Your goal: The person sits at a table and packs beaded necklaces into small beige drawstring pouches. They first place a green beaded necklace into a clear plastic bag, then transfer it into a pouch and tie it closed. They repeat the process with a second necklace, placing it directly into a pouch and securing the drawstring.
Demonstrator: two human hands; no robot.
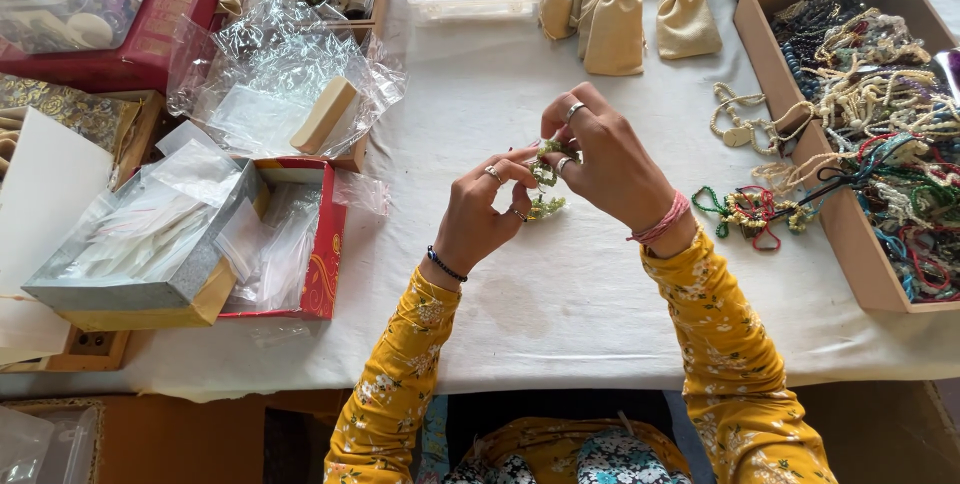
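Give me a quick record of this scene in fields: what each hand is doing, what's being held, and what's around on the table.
left hand: pinches the lower end of the bead strand, rings on fingers, dark bracelet at wrist
right hand: grips the upper end of the strand, pink thread band at wrist
bead strand: small, greenish, held above the cloth
white tablecloth: covers the table
wooden tray: on the right, full of mixed bead necklaces
cloth pouches: tan, standing at the far side
red box: on the left, holds clear plastic bags
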